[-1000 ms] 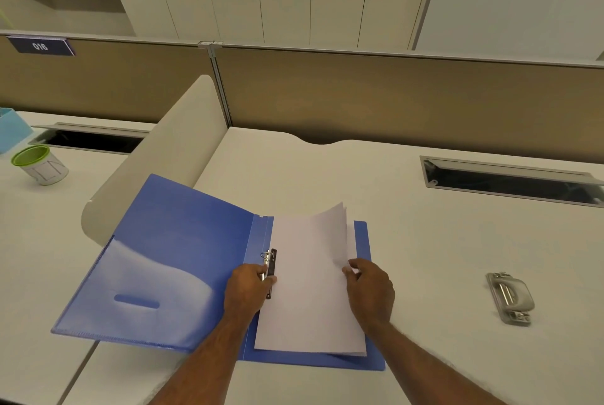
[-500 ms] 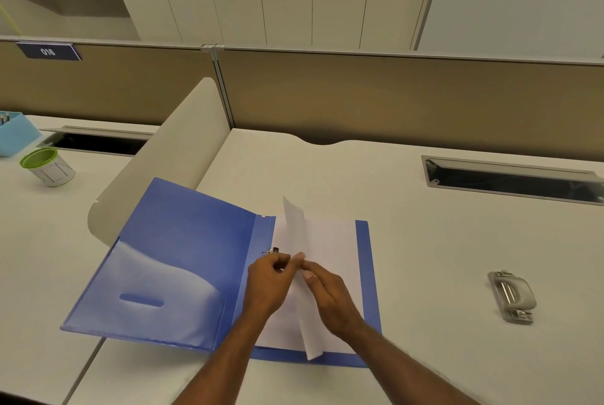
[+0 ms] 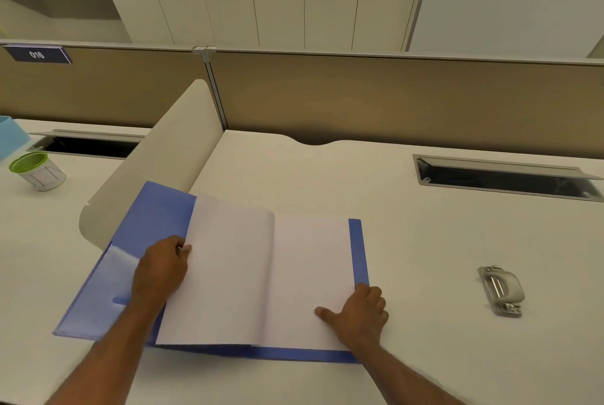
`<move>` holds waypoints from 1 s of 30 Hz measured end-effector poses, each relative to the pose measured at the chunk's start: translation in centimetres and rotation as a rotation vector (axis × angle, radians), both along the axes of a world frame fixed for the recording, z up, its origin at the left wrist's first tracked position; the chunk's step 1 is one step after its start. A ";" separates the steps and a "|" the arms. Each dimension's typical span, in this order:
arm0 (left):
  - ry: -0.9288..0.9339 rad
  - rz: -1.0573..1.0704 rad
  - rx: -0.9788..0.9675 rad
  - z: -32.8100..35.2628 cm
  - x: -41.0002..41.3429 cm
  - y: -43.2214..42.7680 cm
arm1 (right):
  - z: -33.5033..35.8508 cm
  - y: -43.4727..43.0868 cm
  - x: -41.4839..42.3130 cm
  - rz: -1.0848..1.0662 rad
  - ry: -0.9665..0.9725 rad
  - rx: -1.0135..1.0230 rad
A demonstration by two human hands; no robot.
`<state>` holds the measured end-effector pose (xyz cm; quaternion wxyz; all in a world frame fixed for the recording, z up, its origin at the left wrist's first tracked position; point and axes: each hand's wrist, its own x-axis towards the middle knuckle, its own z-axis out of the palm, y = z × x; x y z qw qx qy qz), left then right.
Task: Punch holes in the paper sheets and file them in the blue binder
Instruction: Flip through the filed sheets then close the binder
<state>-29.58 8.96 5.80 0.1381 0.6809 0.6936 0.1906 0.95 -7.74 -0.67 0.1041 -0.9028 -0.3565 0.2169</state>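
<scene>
Open blue binder [image 3: 157, 218] on desk [image 3: 425, 241].
Left hand [image 3: 161, 269] pinched the turned sheet [image 3: 225, 267]; right hand [image 3: 359, 314] pressed flat, holding nothing, on the filed sheets [image 3: 310, 274].

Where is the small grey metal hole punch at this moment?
In the head view, the grey metal hole punch lies on the white desk, to the right of the open blue binder, apart from the right hand.

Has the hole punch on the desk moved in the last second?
No. The hole punch sits at the same spot below the desk's cable slot.
</scene>
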 end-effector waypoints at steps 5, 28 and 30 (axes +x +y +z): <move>0.093 -0.045 -0.041 -1.2 0.7 0.3 | 0.1 0.5 0.7 0.029 -0.027 -0.002; -0.374 -0.365 -0.225 -2.5 17.7 -9.1 | 0.0 1.3 0.3 -0.106 0.090 0.011; -0.376 -0.339 -0.342 -3.9 19.3 -10.1 | 0.1 1.1 0.1 -0.119 0.064 -0.002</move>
